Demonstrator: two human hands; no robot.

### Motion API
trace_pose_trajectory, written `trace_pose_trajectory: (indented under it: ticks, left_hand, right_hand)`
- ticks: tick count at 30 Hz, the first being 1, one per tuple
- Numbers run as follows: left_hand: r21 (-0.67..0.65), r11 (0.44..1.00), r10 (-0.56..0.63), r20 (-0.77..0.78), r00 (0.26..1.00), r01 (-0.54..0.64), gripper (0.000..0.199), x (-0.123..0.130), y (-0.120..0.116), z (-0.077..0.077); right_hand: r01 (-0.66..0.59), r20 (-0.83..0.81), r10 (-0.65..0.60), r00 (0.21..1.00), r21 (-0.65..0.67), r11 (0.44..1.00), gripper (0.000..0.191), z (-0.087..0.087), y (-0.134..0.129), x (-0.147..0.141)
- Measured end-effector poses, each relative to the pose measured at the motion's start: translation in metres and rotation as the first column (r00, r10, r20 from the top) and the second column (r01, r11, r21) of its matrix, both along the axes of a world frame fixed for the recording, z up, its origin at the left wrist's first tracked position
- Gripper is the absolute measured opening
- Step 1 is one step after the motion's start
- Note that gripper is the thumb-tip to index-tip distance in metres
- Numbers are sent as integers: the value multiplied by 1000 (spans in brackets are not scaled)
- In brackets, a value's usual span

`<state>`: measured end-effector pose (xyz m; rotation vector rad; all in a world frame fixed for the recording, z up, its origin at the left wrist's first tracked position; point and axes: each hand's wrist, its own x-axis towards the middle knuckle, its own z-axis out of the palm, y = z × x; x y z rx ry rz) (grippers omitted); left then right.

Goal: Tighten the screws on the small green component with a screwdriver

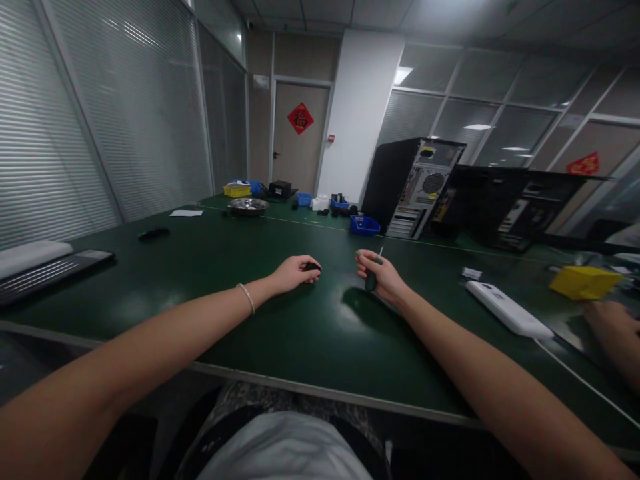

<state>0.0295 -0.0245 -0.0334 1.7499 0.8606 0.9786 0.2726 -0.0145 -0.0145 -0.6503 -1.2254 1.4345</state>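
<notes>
My left hand (296, 273) is closed around a small black object (313, 267) just above the green table; its kind is not clear from here. A bracelet circles that wrist. To the right, my right hand (384, 275) is closed on a screwdriver (371, 280), its dark handle pointing down and its thin shaft sticking up past the fingers. Thumb and forefinger of this hand meet at a tiny greenish thing, too small to name. The two hands are apart, with bare tabletop (320, 320) between them.
A blue bin (365, 225) and a black computer tower (415, 187) stand behind my right hand. A white power strip (507, 310) with a cable lies right, near a yellow box (585, 283) and another person's hand (613, 327). A metal bowl (249, 207) sits at the back left.
</notes>
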Motion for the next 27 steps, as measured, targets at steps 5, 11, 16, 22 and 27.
trace_pose_trajectory:
  ticks: [5, 11, 16, 22, 27]
  left_hand:
    - [9, 1000, 7, -14, 1000, -7, 29, 1, 0, 0]
    - [32, 999, -5, -24, 1000, 6, 27, 0, 1, 0]
    - [38, 999, 16, -61, 998, -14, 25, 1, 1, 1]
    - [4, 1000, 8, -77, 997, -8, 25, -1, -4, 9]
    - [-67, 997, -37, -7, 999, 36, 24, -2, -1, 8]
  right_hand:
    - [24, 22, -24, 999, 23, 999, 33, 0, -4, -2]
    - [20, 33, -21, 999, 31, 999, 34, 0, -8, -6]
    - [58, 36, -59, 998, 30, 998, 34, -1, -7, -9]
    - [45, 90, -43, 995, -24, 999, 35, 0, -8, -14]
    - [-2, 103, 9, 995, -72, 997, 32, -1, -9, -23]
